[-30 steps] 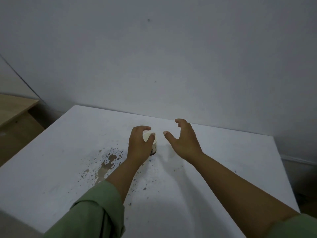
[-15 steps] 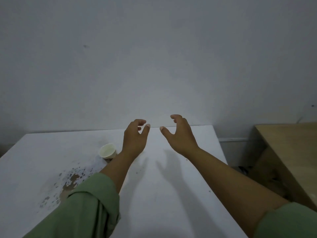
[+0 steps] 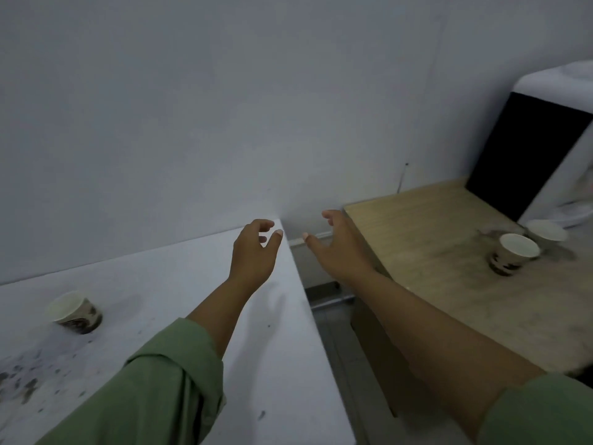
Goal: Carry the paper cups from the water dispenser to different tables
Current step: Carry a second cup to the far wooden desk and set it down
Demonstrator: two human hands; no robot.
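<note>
One paper cup [image 3: 75, 313] with a dark pattern stands alone on the white table [image 3: 179, 284] at the left. Two more paper cups, a nearer cup [image 3: 513, 253] and a farther cup [image 3: 547, 231], stand on the wooden table [image 3: 433, 239] at the right, in front of the white and black water dispenser [image 3: 539, 146]. My left hand [image 3: 255, 252] hovers over the white table's far right corner, fingers curled apart, holding nothing. My right hand [image 3: 337, 248] hangs open over the gap between the tables, empty.
A grey wall [image 3: 224, 107] runs behind both tables. A narrow strip of floor [image 3: 333, 319] with a pipe separates the white table from the wooden one. Dark stains mark the white table's left front and the wood around the cups.
My left hand let go of the cup on the white table. The view has swung right, so that cup now lies far left and the wooden table, dispenser and two cups have appeared.
</note>
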